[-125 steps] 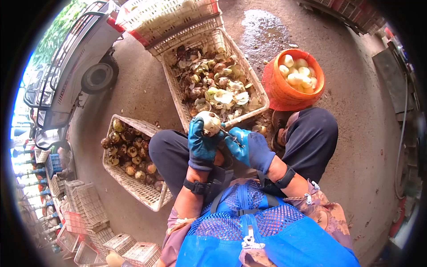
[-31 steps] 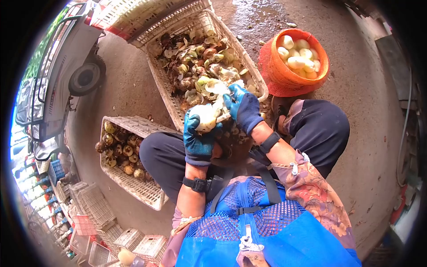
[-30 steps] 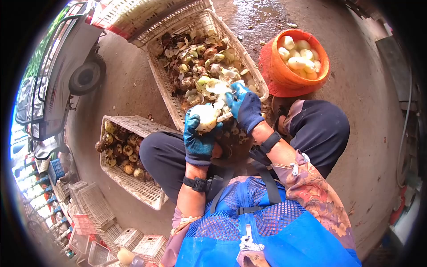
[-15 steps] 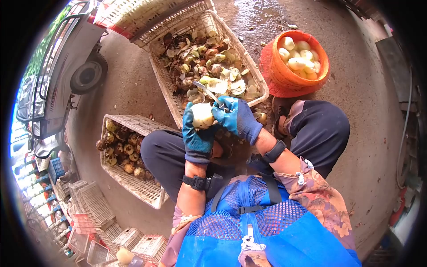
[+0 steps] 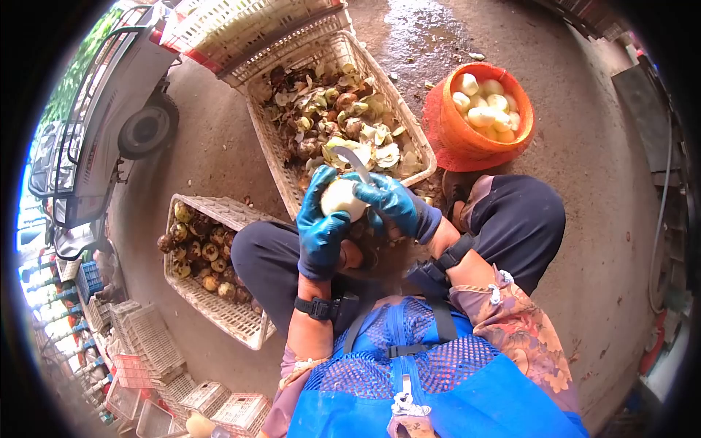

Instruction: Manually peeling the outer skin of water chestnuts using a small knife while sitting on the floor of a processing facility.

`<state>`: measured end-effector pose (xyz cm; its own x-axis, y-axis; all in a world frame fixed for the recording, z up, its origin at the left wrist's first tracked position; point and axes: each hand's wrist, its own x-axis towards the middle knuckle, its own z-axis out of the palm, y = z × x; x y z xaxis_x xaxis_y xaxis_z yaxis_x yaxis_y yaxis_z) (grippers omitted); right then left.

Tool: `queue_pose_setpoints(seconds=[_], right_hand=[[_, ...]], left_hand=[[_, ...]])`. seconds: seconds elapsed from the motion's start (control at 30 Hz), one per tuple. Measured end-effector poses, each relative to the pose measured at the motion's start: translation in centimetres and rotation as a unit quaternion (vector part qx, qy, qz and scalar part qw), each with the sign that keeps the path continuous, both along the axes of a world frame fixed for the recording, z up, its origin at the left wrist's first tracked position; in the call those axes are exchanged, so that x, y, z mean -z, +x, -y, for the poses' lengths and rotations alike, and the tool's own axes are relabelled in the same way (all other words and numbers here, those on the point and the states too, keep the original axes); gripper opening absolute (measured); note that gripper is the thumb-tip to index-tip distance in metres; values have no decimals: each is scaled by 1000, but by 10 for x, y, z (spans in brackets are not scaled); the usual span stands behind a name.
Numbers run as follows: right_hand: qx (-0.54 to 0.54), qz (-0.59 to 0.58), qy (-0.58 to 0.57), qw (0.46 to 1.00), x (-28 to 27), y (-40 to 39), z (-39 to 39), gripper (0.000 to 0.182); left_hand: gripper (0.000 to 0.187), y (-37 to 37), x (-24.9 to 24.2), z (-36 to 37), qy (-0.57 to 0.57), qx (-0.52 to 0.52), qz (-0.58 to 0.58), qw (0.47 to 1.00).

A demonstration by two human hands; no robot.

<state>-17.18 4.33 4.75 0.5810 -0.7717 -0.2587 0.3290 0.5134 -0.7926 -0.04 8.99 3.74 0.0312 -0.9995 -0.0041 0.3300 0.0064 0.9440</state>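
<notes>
In front of my knees, my left hand (image 5: 321, 223) in a blue glove is wrapped round a peeled, pale round vegetable (image 5: 342, 200). My right hand (image 5: 392, 204), gloved too, is closed on a knife (image 5: 355, 162). The knife's curved blade points up and away, and its handle is hidden in the fingers. Right fingers press against the vegetable's side. Just beyond both hands is a crate (image 5: 274, 157) full of peelings and brown scraps. An orange bucket (image 5: 467, 137) at the upper right holds several peeled white vegetables (image 5: 488, 109).
At my left, a tilted crate (image 5: 219, 310) holds unpeeled brownish vegetables (image 5: 208, 252). Another crate (image 5: 241, 33) adjoins the peelings crate at the far side. A parked vehicle (image 5: 109, 109) stands at the upper left, with stacked crates (image 5: 150, 339) at the lower left. Wet ground (image 5: 420, 29) shows beyond.
The vegetable has turned in my left hand and looks whiter and smoother. My left thumb now lies across its near side. The knife blade has tilted more upright and shifted right.
</notes>
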Motion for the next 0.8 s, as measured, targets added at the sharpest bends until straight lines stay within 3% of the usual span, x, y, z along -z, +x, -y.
queue_pose_setpoints(seconds=[0.07, 0.17, 0.27, 0.4, 0.5, 0.6, 0.73, 0.8], right_hand=[[-7, 41, -19, 999, -3, 0, -3, 43], [16, 51, -39, 998, -6, 2, -5, 43], [115, 20, -52, 992, 1, 11, -10, 47], [219, -118, -245, 937, 13, 23, -20, 55], [199, -83, -277, 936, 16, 28, -25, 54], [159, -216, -266, 926, 5, 19, -30, 47], [142, -352, -399, 834, 14, 2, -30, 40], [146, -385, -463, 785, 15, 4, -34, 40]], left_hand=[[75, 3, 6, -2, -34, 15, 10, 999], [69, -9, -19, -5, 20, 7, -8, 1000], [59, -12, -15, -2, 63, -18, -23, 998], [47, -14, -7, -4, 75, 5, -162, 984], [44, -10, 6, 0, 154, -13, -406, 901], [39, 5, 14, 1, 208, -58, -354, 910], [44, 9, 15, 0, 154, -67, -283, 944], [47, 10, 10, 0, 180, -49, -344, 920]])
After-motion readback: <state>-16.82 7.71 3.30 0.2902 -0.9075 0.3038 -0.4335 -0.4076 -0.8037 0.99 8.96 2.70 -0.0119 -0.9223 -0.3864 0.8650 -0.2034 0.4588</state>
